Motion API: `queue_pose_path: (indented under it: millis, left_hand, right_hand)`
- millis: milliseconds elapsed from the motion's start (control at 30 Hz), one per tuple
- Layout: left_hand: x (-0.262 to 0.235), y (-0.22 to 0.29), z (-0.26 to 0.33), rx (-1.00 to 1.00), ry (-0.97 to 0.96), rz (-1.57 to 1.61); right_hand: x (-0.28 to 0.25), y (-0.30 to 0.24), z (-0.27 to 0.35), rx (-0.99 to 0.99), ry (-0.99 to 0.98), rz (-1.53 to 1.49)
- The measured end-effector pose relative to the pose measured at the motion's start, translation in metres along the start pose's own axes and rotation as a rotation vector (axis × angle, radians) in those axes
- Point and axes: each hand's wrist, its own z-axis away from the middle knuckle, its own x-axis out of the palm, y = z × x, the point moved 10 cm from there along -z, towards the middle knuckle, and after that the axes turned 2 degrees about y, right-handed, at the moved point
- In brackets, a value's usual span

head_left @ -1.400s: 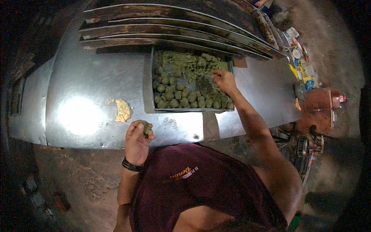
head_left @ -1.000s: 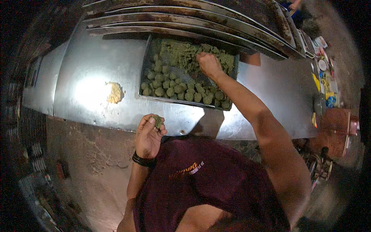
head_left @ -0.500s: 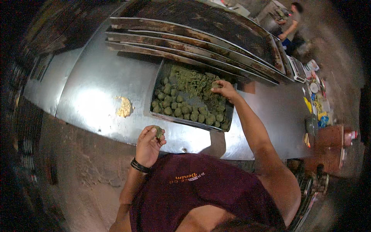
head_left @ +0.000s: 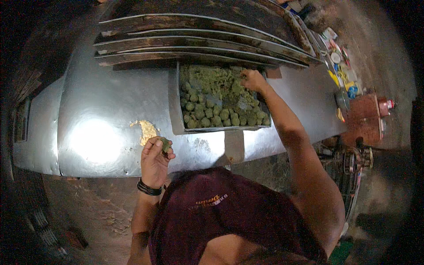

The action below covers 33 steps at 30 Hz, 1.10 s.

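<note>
My left hand (head_left: 154,160), with dark bands at its wrist, holds a small flattened lump of green mixture (head_left: 166,145) between thumb and fingers above the near table edge. Farther off, my right hand (head_left: 255,81) reaches into the far right part of a metal tray (head_left: 177,99), its fingers closed on some of the loose green mixture (head_left: 214,79). How much they grip is hard to make out. Rolled green balls (head_left: 208,114) fill the left side and near edge of that tray.
A crumbly pale-yellow patch (head_left: 148,130) lies on the shiny metal table (head_left: 110,97) beyond my left hand. Long stained trays (head_left: 194,39) stand in a stack behind the tray. Assorted items and a yellow object (head_left: 333,78) line the right end, near a reddish-brown stand (head_left: 365,110).
The view has shifted, and the person at the upper right has left it. Both hands stay closed, the left on its lump and the right at the loose mixture.
</note>
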Motion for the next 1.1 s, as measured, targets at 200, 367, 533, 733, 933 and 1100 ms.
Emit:
queue_pose_path:
  millis: [200,367,533,733,933,1100]
  left_hand:
    - [0.016,-0.008,0.003,0.018,-0.001,0.009]
    - [0.042,-0.04,0.013,0.066,0.051,0.045]
    - [0.067,-0.085,0.033,0.083,0.138,0.029]
    - [0.076,-0.122,0.065,0.173,0.218,0.096]
    - [0.063,-0.132,0.092,0.281,0.354,0.13]
    - [0.051,-0.133,0.083,0.197,0.272,0.142]
  right_hand:
    - [-0.014,0.009,0.024,0.139,0.285,0.043]
    - [0.0,0.019,0.02,-0.078,0.227,-0.171]
    - [0.006,-0.006,0.015,-0.307,-0.059,-0.048]
    - [0.042,-0.012,0.001,-0.468,-0.193,0.093]
    - [0.028,0.021,-0.013,-0.196,-0.08,-0.284]
    - [0.028,0.042,0.015,0.228,0.026,-0.414]
